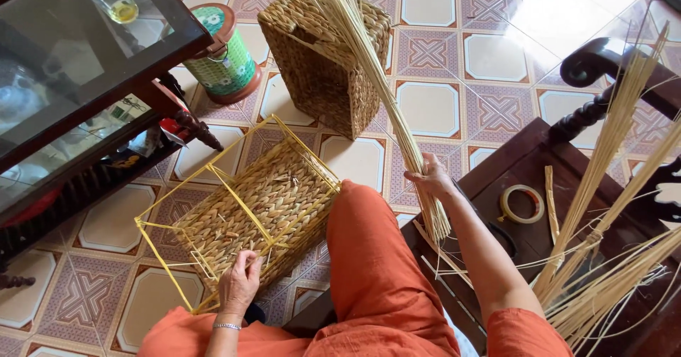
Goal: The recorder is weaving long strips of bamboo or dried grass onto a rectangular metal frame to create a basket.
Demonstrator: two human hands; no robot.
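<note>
1. The left hand (240, 283) rested on the half-woven basket (262, 208); its fingers curled on the near rim of the yellow wire frame (165, 248) — probably to steady it against the knee.
2. The right hand (430, 177) was closed around a bundle of pale reeds (376, 80); the stalks rose above the fingers — likely kept upright for picking one out.
3. Beyond the fingers stood a finished woven basket (319, 66); beside the right fingers lay a tape roll (521, 203) on the dark wooden bench (525, 158).

Home living room, patterned floor tiles (433, 108), glass-topped table (85, 52), carved wooden bench (539, 158)

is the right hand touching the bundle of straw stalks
Touching. The head view shows the right hand with fingers wrapped around the bundle of straw stalks, no gap between them.
</note>
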